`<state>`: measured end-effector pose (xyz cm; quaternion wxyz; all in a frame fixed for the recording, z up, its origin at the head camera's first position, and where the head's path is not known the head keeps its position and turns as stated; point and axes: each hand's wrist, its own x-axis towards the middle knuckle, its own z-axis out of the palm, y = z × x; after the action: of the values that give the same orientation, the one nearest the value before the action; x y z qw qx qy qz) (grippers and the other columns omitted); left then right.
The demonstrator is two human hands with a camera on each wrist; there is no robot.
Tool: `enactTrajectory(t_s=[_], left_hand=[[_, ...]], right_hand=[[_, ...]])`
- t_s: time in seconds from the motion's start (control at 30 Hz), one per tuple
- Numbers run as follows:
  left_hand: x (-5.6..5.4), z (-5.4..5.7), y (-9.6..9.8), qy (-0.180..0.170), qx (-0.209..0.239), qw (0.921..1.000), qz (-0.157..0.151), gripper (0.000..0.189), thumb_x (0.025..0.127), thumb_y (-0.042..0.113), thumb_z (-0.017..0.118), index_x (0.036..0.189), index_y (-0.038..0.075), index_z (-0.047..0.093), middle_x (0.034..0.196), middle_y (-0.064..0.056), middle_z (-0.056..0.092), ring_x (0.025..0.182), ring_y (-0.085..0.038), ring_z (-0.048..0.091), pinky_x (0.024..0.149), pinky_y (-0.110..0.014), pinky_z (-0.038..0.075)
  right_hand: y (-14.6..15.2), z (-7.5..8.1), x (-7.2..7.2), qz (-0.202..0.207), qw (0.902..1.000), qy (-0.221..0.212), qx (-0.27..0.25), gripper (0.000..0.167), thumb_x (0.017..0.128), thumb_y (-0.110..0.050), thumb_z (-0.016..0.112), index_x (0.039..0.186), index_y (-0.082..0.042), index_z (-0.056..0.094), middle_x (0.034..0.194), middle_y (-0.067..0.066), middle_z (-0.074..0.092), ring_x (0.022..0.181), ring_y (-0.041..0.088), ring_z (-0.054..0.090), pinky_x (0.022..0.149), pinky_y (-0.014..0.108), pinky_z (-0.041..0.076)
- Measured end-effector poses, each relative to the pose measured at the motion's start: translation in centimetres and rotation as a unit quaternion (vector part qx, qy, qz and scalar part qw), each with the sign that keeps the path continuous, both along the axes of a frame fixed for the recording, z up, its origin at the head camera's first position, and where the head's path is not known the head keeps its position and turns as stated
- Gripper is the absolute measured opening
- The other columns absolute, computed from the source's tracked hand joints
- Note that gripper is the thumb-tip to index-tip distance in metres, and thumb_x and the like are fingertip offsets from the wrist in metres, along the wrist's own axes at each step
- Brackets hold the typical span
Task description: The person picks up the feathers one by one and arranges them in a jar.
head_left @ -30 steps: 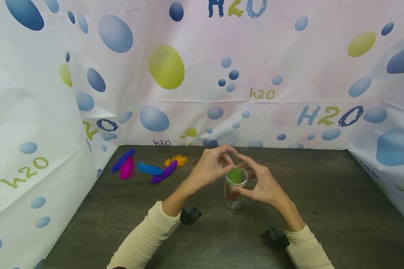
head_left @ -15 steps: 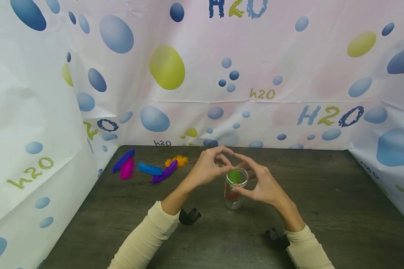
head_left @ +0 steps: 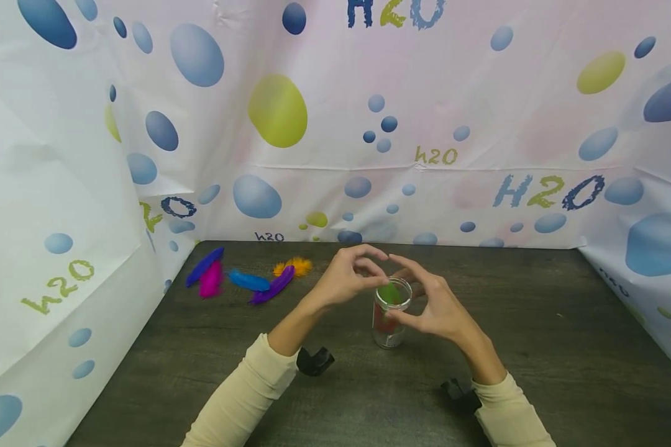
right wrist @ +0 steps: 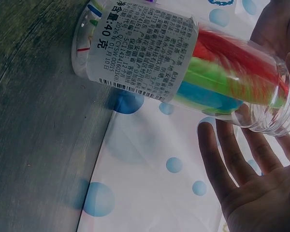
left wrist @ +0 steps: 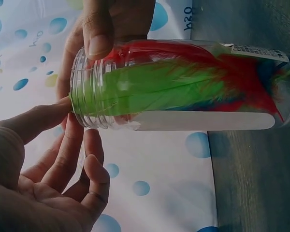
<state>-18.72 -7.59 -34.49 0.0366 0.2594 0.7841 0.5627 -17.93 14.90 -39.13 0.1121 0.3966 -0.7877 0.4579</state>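
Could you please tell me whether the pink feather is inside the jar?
No, the pink feather lies on the table, apart from the jar.

The left arm [head_left: 268, 357] and the right arm [head_left: 492, 379] reach forward in pale long sleeves [head_left: 232, 397], and they come nearer to each other toward the hands. Both wrists are bare above the cuffs. The left hand [head_left: 348, 273] makes a pinch: its thumb [left wrist: 38, 118] extends almost straight to meet a fingertip, while other fingers are curved. The right hand [head_left: 438, 310] faces it, thumb held apart from the fingers [right wrist: 237, 157], which are spread. The two index fingertips are very near; whether they touch, I cannot tell.
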Motion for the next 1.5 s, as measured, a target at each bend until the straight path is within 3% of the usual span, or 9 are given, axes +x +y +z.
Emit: enactTrajectory(t_s=[0.23,0.43,0.63,0.8,0.93,1.03,1.17,1.3,1.5], left_hand=[[0.0,-0.3,-0.1,-0.041,0.041,0.9983,0.004,0.034,0.092,-0.003,0.075,0.123,-0.007,0.063,0.094,-0.019,0.077,0.083,-0.011,0.066,0.067,-0.024,0.046],[0.0,-0.6,-0.3,-0.046,0.056,0.9974,0.001,0.034,0.091,-0.004,0.075,0.123,-0.006,0.064,0.093,-0.016,0.077,0.082,-0.012,0.067,0.07,-0.028,0.05],[0.2,-0.8,-0.9,-0.048,0.07,0.9963,0.009,0.031,0.093,-0.002,0.073,0.123,-0.004,0.064,0.096,-0.01,0.076,0.087,-0.015,0.069,0.08,-0.028,0.056],[0.3,-0.8,-1.8,-0.035,0.06,0.9968,0.039,0.026,0.097,0.004,0.07,0.121,-0.003,0.066,0.097,-0.011,0.075,0.09,-0.033,0.069,0.079,-0.03,0.056],[0.3,-1.0,-2.8,0.029,0.012,0.9965,0.078,0.021,0.097,0.007,0.072,0.116,-0.002,0.069,0.095,-0.013,0.074,0.084,-0.035,0.068,0.074,-0.029,0.056],[0.2,-1.4,-3.6,0.096,-0.039,0.9887,0.108,0.017,0.096,0.006,0.073,0.112,-0.001,0.071,0.09,-0.012,0.074,0.076,-0.028,0.067,0.067,-0.028,0.054],[0.1,-2.0,-4.8,0.159,-0.086,0.9727,0.145,0.014,0.094,0.003,0.074,0.108,-0.002,0.071,0.085,-0.01,0.073,0.072,-0.022,0.066,0.063,-0.027,0.054],[-0.1,-2.6,-6.2,0.19,-0.127,0.9561,0.184,0.014,0.093,0.0,0.075,0.106,-0.002,0.071,0.084,-0.01,0.072,0.076,-0.022,0.068,0.067,-0.032,0.057],[-0.4,-3.0,-8.8,0.201,-0.183,0.9274,0.257,0.014,0.092,0.001,0.076,0.105,-0.003,0.073,0.083,-0.01,0.072,0.075,-0.023,0.069,0.068,-0.039,0.06]], right_hand=[[-0.1,-0.1,-0.1,0.004,1.0,0.0,-0.002,0.092,0.077,-0.008,0.089,0.155,-0.005,0.041,0.117,0.011,0.072,0.101,0.024,0.072,0.077,0.04,0.063],[-0.2,-0.2,-0.1,0.008,1.0,0.003,-0.004,0.092,0.077,-0.007,0.089,0.155,-0.003,0.041,0.116,0.011,0.072,0.1,0.024,0.072,0.077,0.041,0.064],[-0.2,-0.4,-0.2,0.017,0.9998,0.001,-0.01,0.091,0.076,-0.004,0.088,0.154,-0.001,0.041,0.113,0.014,0.071,0.095,0.026,0.072,0.071,0.037,0.064],[-0.2,-0.6,-0.3,0.018,0.9998,0.007,-0.01,0.092,0.076,-0.002,0.088,0.155,-0.004,0.042,0.112,0.014,0.07,0.094,0.027,0.072,0.071,0.037,0.063],[-0.2,-0.7,-0.2,0.013,0.9999,0.007,-0.007,0.092,0.076,-0.003,0.089,0.155,-0.004,0.042,0.113,0.013,0.071,0.095,0.026,0.072,0.072,0.036,0.063],[-0.2,-0.6,-0.2,0.009,0.9999,0.004,-0.006,0.093,0.076,-0.005,0.089,0.155,-0.005,0.042,0.113,0.012,0.071,0.096,0.024,0.071,0.073,0.036,0.063],[-0.1,-0.5,-0.1,0.007,1.0,0.002,-0.005,0.094,0.076,-0.007,0.09,0.155,-0.005,0.042,0.113,0.011,0.071,0.097,0.022,0.071,0.072,0.035,0.063],[0.0,-0.5,-0.1,0.008,0.9999,0.003,-0.005,0.095,0.075,-0.006,0.09,0.156,-0.006,0.041,0.114,0.01,0.07,0.098,0.021,0.07,0.072,0.035,0.063],[0.1,-0.5,-0.4,0.012,0.9999,0.01,-0.004,0.094,0.075,-0.004,0.09,0.156,-0.004,0.041,0.115,0.011,0.071,0.098,0.023,0.071,0.07,0.036,0.063]])
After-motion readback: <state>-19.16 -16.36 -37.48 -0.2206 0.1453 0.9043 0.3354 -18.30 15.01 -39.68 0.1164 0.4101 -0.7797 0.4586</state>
